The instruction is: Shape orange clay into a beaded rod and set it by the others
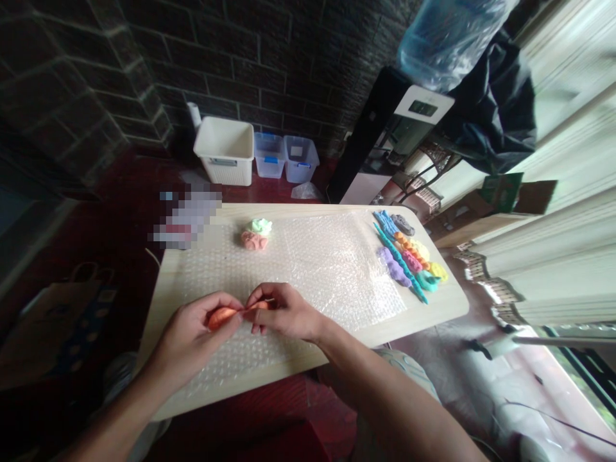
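Observation:
Both my hands meet over the near left part of the table, fingers pinched on a piece of orange modelling clay (222,318). My left hand (199,327) grips its thicker, rounded end. My right hand (283,312) holds the other end, much of it hidden behind the fingers. Between the fingertips the clay looks narrow. Farther back on the bubble wrap (327,256) sit a pale green clay lump (260,226) and a salmon-pink clay lump (254,240), touching each other.
At the table's right lie several clay pieces, among them a teal twisted strand (399,264), a purple lump (394,266) and a blue bundle (385,222). Beyond the table (433,314) stand a white bin (225,144), clear plastic boxes (301,160) and a water dispenser (375,135).

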Demonstrator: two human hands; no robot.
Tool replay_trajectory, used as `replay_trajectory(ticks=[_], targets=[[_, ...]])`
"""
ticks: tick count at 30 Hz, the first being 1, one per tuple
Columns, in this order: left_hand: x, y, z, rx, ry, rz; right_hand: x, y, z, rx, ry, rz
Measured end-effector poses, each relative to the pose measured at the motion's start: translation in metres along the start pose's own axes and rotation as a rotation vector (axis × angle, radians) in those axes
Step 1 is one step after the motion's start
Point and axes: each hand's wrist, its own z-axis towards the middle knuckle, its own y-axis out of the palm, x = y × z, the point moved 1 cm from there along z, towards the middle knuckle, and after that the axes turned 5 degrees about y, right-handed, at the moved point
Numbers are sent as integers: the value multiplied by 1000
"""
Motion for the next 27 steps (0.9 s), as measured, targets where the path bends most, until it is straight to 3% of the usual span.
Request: replay_trajectory(ticks=[7,14,17,22,27], targets=[[-3,1,0,-54,-9,-46,7,1,2,13,-70,-12],[-5,-3,1,27,-21,13,2,4,-1,76,-72,-70],[-8,-10,2,133,-56,11,2,-4,1,195,-94,-128],[-5,-25,4,415,-81,-182,-2,-32,5,531,-198,-193],[1,-18,4,407,-132,-385,-9,-36,0,649,-229,-486]])
